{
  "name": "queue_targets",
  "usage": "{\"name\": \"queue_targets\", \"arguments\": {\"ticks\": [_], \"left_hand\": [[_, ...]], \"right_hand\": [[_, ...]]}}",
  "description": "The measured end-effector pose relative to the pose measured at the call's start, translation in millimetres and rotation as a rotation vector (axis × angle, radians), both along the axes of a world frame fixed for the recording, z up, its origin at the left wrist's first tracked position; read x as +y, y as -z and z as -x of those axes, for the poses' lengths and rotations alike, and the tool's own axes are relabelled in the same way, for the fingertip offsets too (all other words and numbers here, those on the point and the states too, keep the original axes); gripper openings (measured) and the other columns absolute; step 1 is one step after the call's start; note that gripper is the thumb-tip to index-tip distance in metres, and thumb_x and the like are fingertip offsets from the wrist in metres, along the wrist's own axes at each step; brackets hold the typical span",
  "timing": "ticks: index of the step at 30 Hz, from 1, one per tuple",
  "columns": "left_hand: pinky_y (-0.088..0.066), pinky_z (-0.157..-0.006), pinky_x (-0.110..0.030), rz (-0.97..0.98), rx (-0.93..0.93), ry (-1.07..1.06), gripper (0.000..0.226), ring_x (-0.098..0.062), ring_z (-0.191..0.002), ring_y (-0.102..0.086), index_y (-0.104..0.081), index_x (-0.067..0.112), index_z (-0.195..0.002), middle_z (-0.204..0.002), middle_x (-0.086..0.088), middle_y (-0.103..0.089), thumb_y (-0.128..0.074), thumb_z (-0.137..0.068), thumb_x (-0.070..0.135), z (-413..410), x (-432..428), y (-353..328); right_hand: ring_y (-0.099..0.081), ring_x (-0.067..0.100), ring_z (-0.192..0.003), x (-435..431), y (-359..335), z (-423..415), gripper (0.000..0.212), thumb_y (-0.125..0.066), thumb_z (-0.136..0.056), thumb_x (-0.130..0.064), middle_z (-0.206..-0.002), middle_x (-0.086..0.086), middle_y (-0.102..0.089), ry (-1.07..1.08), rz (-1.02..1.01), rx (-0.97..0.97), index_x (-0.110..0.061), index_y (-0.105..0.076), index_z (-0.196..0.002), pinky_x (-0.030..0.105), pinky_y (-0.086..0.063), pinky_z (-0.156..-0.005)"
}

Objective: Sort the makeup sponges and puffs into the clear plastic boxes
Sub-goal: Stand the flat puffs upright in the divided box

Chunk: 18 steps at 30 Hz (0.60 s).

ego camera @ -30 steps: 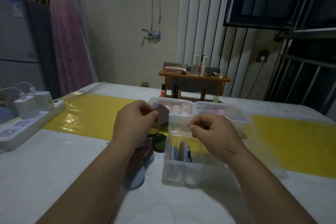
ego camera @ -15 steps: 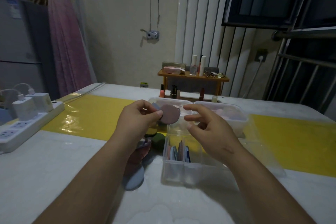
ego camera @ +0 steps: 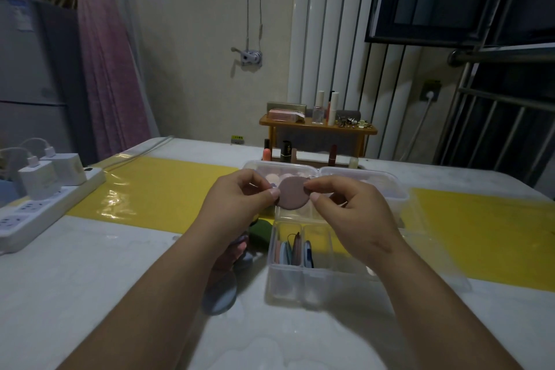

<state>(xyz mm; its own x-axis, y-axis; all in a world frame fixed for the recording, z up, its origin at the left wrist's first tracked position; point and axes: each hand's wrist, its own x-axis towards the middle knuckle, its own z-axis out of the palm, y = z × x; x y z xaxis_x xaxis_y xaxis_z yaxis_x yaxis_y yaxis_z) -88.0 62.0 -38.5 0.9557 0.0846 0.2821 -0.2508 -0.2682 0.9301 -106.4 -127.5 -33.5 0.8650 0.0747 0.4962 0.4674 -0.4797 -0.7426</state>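
— Where's the puff right now?
— A round mauve puff (ego camera: 292,193) is up in the air, flat face toward the camera. It is over the back end of the divided box (ego camera: 300,287) and in front of the left far box (ego camera: 270,164) and the right far box (ego camera: 390,186).
— Who has it?
— Both hands. The left hand (ego camera: 240,200) pinches its left edge between thumb and fingertips. The right hand (ego camera: 353,213) pinches the right edge the same way. Both are clamped on that one puff, close together with only the disc between them.
— What's in the divided box?
— A few flat puffs (ego camera: 292,251) stand on edge in its left compartments, pink, blue and brownish. The right wrist covers part of the other side, so I can't tell what's there.
— And the far ones?
— They sit side by side, touching. The left one holds pale round pieces; the right one's contents are blurred.
— Anything loose on the desk?
— On the desk (ego camera: 90,279), a blue puff (ego camera: 220,296) lies flat under the left forearm. A dark green sponge (ego camera: 262,229) sits just left of the divided box. A yellow mat (ego camera: 168,186) runs across under the boxes. A white power strip (ego camera: 51,204) with two chargers (ego camera: 39,180) plugged in lies at the left edge.
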Motion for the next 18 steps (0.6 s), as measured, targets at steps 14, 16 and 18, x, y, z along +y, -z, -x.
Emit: {"name": "queue_targets", "arguments": {"ticks": [14, 16, 18], "left_hand": [[-0.043, -0.058, -0.024, -0.096, 0.0, -0.125, 0.017, -0.015, -0.07, -0.06, -0.068, 0.016, -0.076, -0.079, -0.005, -0.071, -0.069, -0.089, 0.026, -6.3, 6.0, 4.3], [-0.043, -0.058, -0.025, -0.102, 0.002, -0.13, 0.017, -0.014, -0.069, -0.058, -0.068, 0.016, -0.075, -0.078, -0.005, -0.071, -0.069, -0.089, 0.027, -5.9, 6.1, 4.0], [-0.043, -0.058, -0.024, -0.113, 0.007, -0.128, 0.017, -0.014, -0.07, -0.059, -0.068, 0.017, -0.076, -0.078, -0.003, -0.071, -0.068, -0.089, 0.028, -5.0, 5.9, 3.3]], "right_hand": [[-0.067, 0.015, -0.07, -7.6, -7.3, 5.9, 0.012, -0.055, -0.078, -0.014, -0.069, 0.0, -0.069, -0.009, 0.169, 0.083, -0.022, -0.064, -0.073, 0.045, -0.058, -0.072], [-0.069, 0.013, -0.064, -7.6, -7.2, 6.9, 0.014, -0.055, -0.079, -0.01, -0.066, 0.002, -0.07, -0.027, 0.193, 0.113, -0.02, -0.062, -0.073, 0.045, -0.059, -0.072], [-0.068, 0.013, -0.065, -7.2, -7.6, 7.5, 0.015, -0.055, -0.078, -0.01, -0.066, 0.002, -0.07, -0.018, 0.221, 0.125, -0.022, -0.061, -0.071, 0.043, -0.058, -0.071]]}}
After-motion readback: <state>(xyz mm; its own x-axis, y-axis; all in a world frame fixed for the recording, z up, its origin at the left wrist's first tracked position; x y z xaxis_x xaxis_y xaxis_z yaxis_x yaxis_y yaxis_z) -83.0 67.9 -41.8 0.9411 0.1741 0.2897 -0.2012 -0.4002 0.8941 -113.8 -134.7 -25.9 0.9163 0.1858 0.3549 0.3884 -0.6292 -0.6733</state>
